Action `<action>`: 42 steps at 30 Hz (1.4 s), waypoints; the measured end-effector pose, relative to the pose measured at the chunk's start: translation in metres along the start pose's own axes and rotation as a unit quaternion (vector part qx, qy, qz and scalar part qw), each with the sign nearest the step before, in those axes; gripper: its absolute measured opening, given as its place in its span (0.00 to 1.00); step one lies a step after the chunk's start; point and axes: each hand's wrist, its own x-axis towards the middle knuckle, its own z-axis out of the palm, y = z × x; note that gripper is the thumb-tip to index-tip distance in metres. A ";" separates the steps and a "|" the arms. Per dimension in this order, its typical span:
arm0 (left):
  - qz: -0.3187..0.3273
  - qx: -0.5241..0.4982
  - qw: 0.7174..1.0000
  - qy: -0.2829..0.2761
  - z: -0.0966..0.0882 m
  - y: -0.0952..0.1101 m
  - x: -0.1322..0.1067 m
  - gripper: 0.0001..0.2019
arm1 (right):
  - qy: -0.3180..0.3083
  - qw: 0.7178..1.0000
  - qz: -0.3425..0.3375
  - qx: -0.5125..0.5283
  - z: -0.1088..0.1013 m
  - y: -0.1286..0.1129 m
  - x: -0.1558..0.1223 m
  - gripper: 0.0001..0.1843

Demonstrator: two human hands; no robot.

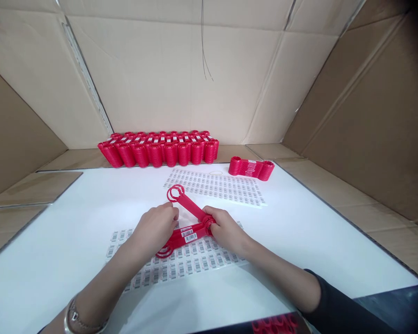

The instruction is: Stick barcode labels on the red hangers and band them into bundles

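My right hand grips one ring end of several red plastic strips with rings at both ends. The strips are fanned in a V: a separate part slants up to the left, while the lower ones bear white barcode labels. Against the left part of the lower strips lies my left hand, its fingers curled closed; what its fingertips hold is hidden. Beneath both hands a sheet of barcode labels lies on the white tabletop.
A row of stacked red strips stands at the back. Right of it is a single red stack, beside a second label sheet. Cardboard walls enclose the back and sides. More red pieces show at the bottom edge.
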 end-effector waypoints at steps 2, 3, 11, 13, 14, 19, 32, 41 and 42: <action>0.001 -0.006 1.000 0.003 0.000 0.000 0.000 0.09 | 0.002 1.000 -0.003 -0.003 0.000 0.001 0.001 0.13; 0.002 -0.010 1.000 0.005 0.000 0.000 0.000 0.09 | 0.004 1.000 -0.004 -0.004 0.000 0.001 0.001 0.13; 0.041 -0.111 0.993 0.025 -0.010 -0.007 -0.003 0.09 | 0.015 1.000 -0.003 -0.016 -0.001 0.003 0.001 0.12; 0.046 -0.212 0.975 0.039 -0.015 -0.007 -0.003 0.10 | 0.014 1.000 -0.001 -0.010 -0.001 0.002 0.001 0.12; 0.039 -0.266 0.962 0.040 -0.017 -0.007 -0.003 0.11 | 0.013 1.000 -0.003 -0.007 -0.001 0.001 0.000 0.12; -0.006 -0.438 0.899 0.005 -0.013 0.001 0.000 0.12 | 0.010 1.000 -0.017 -0.001 0.000 -0.004 -0.002 0.13; -0.016 -0.470 0.883 -0.001 -0.007 0.001 0.004 0.12 | 0.007 0.999 -0.035 0.004 0.001 -0.005 -0.003 0.14; -0.029 -0.451 0.892 0.015 -0.005 0.002 0.005 0.13 | 0.004 0.999 -0.033 0.020 0.001 -0.007 -0.003 0.14; -0.029 -0.447 0.894 0.016 -0.005 0.002 0.004 0.13 | 0.005 0.999 -0.034 0.020 0.001 -0.007 -0.003 0.14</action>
